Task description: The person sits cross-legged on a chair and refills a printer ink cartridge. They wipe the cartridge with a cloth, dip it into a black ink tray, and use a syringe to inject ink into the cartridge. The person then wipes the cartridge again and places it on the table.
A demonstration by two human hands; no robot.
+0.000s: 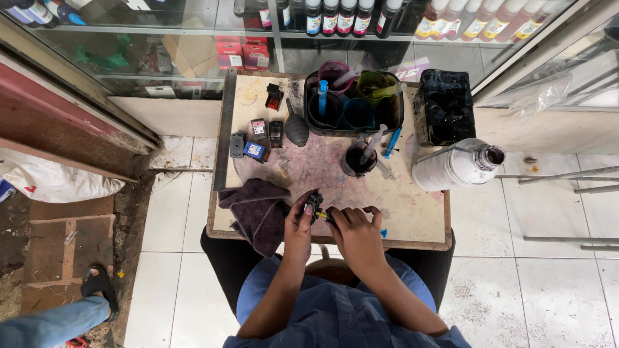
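Observation:
My left hand (298,222) and my right hand (353,227) meet at the near edge of a small stained table (412,219). Both grip a small black ink cartridge (315,203) held between the fingertips, just above the tabletop. A dark cup with a syringe standing in it (358,158) sits a little beyond the hands. Several more cartridges (256,149) lie at the table's left part, next to a grey rubber bulb blower (296,129). A dark purple cloth (258,209) lies left of my left hand, draped over the edge.
A black tray of ink cups (353,103) and a black box (443,106) stand at the back. A big white bottle (459,164) lies on its side at right. Glass cabinets with bottles (335,16) stand behind. Another person's leg and sandal (97,290) are at lower left.

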